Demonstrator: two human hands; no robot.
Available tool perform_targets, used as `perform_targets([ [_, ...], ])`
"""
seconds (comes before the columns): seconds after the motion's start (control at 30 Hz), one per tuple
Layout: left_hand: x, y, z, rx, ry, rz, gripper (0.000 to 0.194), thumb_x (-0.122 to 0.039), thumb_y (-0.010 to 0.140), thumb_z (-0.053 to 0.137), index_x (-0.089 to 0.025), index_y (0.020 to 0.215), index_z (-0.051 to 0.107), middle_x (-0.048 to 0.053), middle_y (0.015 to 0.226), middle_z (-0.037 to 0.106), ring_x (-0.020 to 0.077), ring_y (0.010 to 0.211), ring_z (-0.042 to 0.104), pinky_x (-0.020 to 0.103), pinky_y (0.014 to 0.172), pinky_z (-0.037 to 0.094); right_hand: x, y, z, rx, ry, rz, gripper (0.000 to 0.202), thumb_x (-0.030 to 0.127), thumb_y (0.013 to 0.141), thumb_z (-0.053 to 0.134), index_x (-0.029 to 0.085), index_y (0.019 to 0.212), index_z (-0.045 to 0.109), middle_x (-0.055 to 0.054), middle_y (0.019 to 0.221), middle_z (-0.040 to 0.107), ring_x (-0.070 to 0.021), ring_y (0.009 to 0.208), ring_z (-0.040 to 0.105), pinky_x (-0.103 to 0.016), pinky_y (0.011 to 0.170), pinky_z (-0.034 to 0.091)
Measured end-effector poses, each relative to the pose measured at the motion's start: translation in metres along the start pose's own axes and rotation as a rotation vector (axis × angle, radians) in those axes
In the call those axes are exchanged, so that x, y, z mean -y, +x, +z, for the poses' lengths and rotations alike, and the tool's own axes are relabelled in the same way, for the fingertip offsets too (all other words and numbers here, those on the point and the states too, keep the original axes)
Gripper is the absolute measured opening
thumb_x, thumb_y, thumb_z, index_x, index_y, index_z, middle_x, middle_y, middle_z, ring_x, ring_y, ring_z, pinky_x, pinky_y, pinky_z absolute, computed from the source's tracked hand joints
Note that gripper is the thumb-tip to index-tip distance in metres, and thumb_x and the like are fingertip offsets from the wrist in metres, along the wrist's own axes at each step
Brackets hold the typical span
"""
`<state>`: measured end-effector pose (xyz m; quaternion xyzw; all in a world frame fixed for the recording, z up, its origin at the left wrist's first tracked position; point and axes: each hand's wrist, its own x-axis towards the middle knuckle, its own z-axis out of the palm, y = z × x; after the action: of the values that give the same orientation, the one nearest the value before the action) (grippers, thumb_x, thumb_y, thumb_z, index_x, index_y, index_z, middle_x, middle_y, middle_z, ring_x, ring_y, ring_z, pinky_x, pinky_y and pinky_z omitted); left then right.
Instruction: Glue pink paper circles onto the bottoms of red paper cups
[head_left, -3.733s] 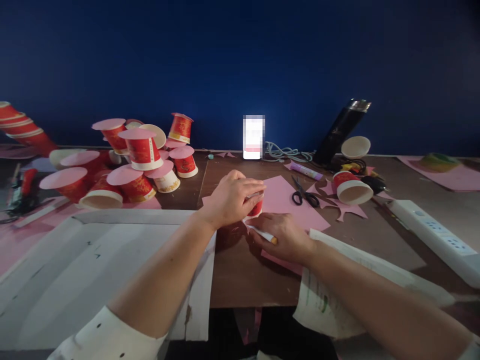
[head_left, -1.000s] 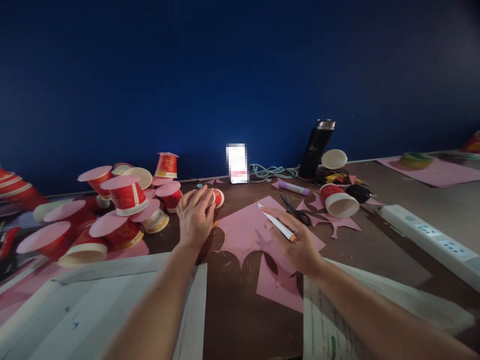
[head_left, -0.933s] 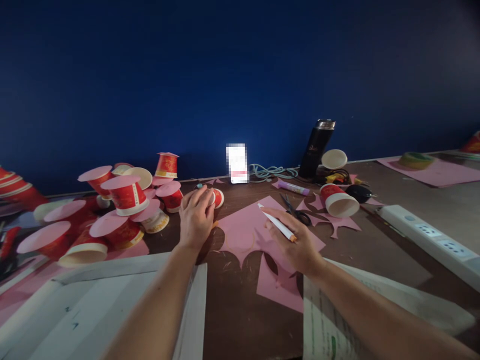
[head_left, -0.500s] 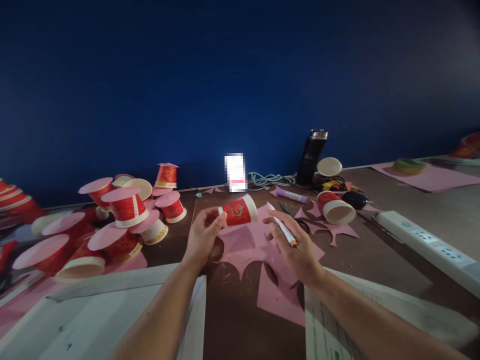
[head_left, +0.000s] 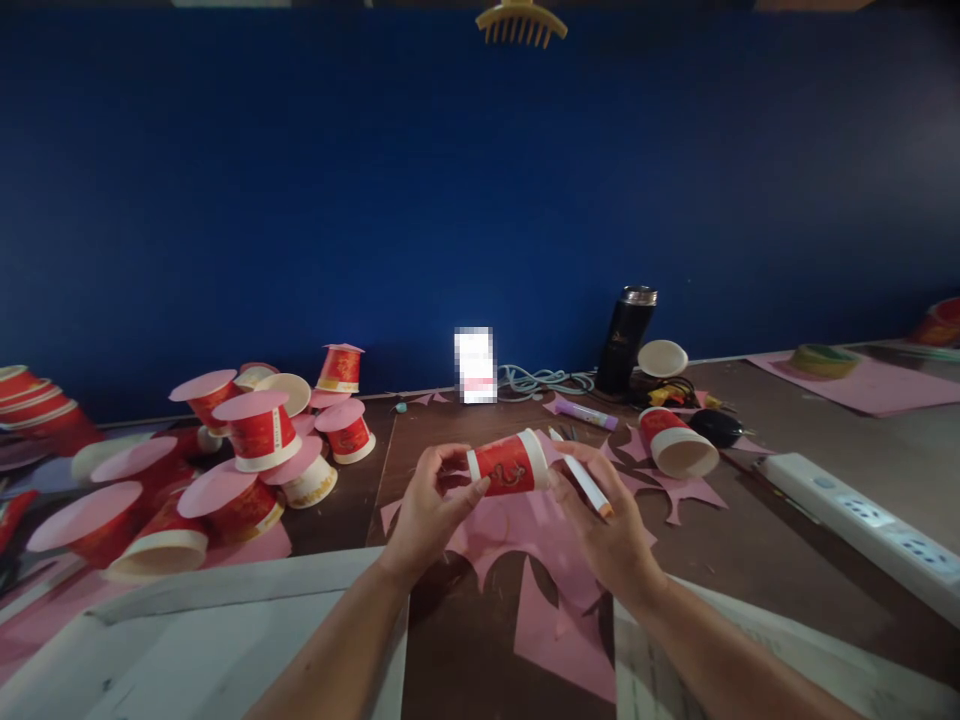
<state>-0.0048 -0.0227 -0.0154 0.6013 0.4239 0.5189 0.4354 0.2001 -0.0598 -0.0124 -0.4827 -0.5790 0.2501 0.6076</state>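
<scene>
Two hands meet over the middle of the table [head_left: 787, 560]: the left hand [head_left: 431, 505] grasps a red paper cup [head_left: 510, 465] lying sideways in the air, thumb and fingertips pinched on its base end, while the right hand [head_left: 611, 525] touches the cup's white rim with its fingertips and keeps one white pen [head_left: 585, 483] with an orange end clamped between two fingers. Directly beneath them lies one pink paper sheet [head_left: 540, 560] with scalloped cut-outs, near the table's front edge, flanked by a white board [head_left: 187, 640] at the front left and printed paper [head_left: 750, 650] at the front right. One white power strip [head_left: 855, 510] runs along the right side. Farther back, one red cup [head_left: 679, 445] lies on its side amid pink scraps, just beside one pair of scissors [head_left: 568, 433], mostly hidden by the hand, and one purple glue stick [head_left: 589, 412]. At the left edge sits a heap of roughly a dozen red cups [head_left: 259, 435], many capped with pink discs. Against the back edge stand one lit phone [head_left: 475, 365] and one black flask [head_left: 622, 340].
</scene>
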Motion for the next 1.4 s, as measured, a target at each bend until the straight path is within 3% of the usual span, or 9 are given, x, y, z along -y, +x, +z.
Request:
perform_targets([
  [0.2,-0.003,-0.004,0.0,-0.052,0.207,0.178,0.046,-0.038,0.075,0.071,-0.019,0.113,0.052,0.009,0.109,0.056,0.0188,0.095,0.059,0.033,0.083,0.049,-0.002,0.001,0.001,0.007,0.015,0.018,0.024,0.033,0.086,0.059,0.026,0.11,0.057,-0.001,0.086,0.062,-0.0147,0.069,0.056,-0.027,0.06,0.046],
  [0.33,-0.005,-0.006,-0.002,-0.031,0.265,0.171,0.049,-0.04,0.074,0.072,-0.019,0.114,0.051,0.008,0.105,0.057,0.0184,0.09,0.057,0.033,0.081,0.047,0.0,0.001,0.0,-0.006,0.028,0.027,0.025,0.033,0.086,0.06,0.027,0.109,0.057,0.0,0.084,0.061,-0.0134,0.065,0.055,-0.026,0.059,0.046],
  [0.57,-0.013,-0.011,-0.001,0.234,0.157,0.124,0.049,-0.044,0.071,0.074,-0.019,0.109,0.055,0.005,0.101,0.059,0.0181,0.09,0.055,0.031,0.08,0.045,0.005,0.011,-0.004,0.002,0.115,0.157,0.028,0.038,0.084,0.062,0.024,0.108,0.059,0.003,0.07,0.052,-0.0107,0.058,0.046,-0.023,0.052,0.038],
  [0.67,-0.016,-0.012,-0.001,0.293,0.0,0.058,0.04,-0.047,0.082,0.061,-0.018,0.108,0.057,0.005,0.093,0.062,0.0158,0.083,0.056,0.027,0.073,0.045,0.004,0.015,-0.005,0.067,0.288,0.303,0.037,0.042,0.082,0.064,0.023,0.112,0.058,0.005,0.063,0.046,-0.0089,0.053,0.038,-0.021,0.046,0.029],
  [0.8,-0.017,-0.008,-0.003,0.206,-0.189,-0.095,0.044,-0.056,0.088,0.046,-0.017,0.102,0.061,0.004,0.081,0.06,0.0089,0.061,0.048,0.021,0.055,0.038,0.006,0.015,-0.007,0.164,0.459,0.345,0.04,0.041,0.081,0.066,0.023,0.115,0.057,0.006,0.064,0.042,-0.0074,0.052,0.032,-0.021,0.047,0.025],
  [0.9,-0.02,-0.004,-0.005,0.167,-0.231,-0.178,0.044,-0.052,0.084,0.056,-0.018,0.111,0.061,0.004,0.09,0.061,0.0055,0.056,0.043,0.019,0.051,0.034,0.009,0.014,-0.008,0.268,0.478,0.362,0.036,0.04,0.081,0.066,0.023,0.112,0.059,0.007,0.062,0.038,-0.0071,0.051,0.03,-0.021,0.047,0.022],
  [1.07,-0.026,-0.007,-0.005,0.381,-0.245,-0.297,0.034,-0.042,0.074,0.072,-0.015,0.094,0.068,0.001,0.075,0.06,0.0066,0.058,0.046,0.019,0.054,0.035,0.013,0.012,-0.007,0.339,0.402,0.373,0.035,0.041,0.078,0.069,0.023,0.107,0.062,0.006,0.062,0.043,-0.0071,0.051,0.036,-0.021,0.046,0.026],
  [1.2,-0.025,-0.011,-0.003,0.486,-0.321,-0.398,0.027,-0.039,0.073,0.074,-0.015,0.072,0.06,-0.004,0.056,0.053,0.0054,0.048,0.045,0.018,0.048,0.031,0.014,0.012,-0.005,0.246,0.388,0.381,0.038,0.042,0.077,0.07,0.025,0.11,0.061,0.002,0.077,0.059,-0.0119,0.063,0.054,-0.024,0.056,0.041],
  [1.4,-0.021,-0.008,0.0,0.318,-0.485,-0.453,0.031,-0.044,0.078,0.067,-0.016,0.078,0.054,-0.001,0.055,0.059,0.0061,0.043,0.049,0.017,0.045,0.035,0.005,0.016,-0.009,0.034,0.38,0.271,0.039,0.045,0.083,0.062,0.029,0.118,0.058,-0.002,0.095,0.066,-0.0122,0.066,0.054,-0.023,0.052,0.039],
])
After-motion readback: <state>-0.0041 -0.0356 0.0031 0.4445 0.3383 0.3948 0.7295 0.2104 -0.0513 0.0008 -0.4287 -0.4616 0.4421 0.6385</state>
